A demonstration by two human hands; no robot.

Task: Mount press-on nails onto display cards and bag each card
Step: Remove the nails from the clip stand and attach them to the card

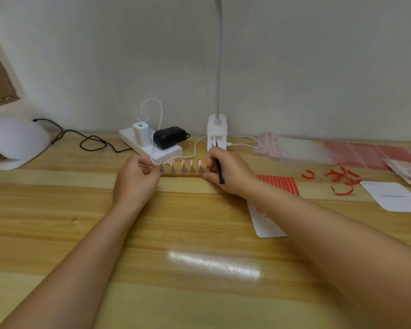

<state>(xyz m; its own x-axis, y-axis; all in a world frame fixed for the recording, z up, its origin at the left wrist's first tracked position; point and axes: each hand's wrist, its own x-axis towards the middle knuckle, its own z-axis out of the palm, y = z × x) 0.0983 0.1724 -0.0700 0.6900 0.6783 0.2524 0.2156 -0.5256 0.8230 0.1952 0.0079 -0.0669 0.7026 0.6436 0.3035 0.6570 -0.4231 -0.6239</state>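
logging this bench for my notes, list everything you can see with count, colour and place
wooden nail stand strip: one, tan, table centre, between the hands
press-on nails on metal pegs: five, pink and white, in a row on the strip
white power strip: one, behind the stand, with a white charger and a black adapter plugged in
white clip lamp: one, back centre, neck rising out of view
white dome nail lamp: one, far left
clear plastic bags: a pile, red print, back right
white display cards: two, right of centre, one partly under the right forearm
red striped sticker sheet: one, by the right wrist
red peeled strips: several, right
black tweezers: one, in right grip
left hand: at the strip's left end
right hand: at the right end
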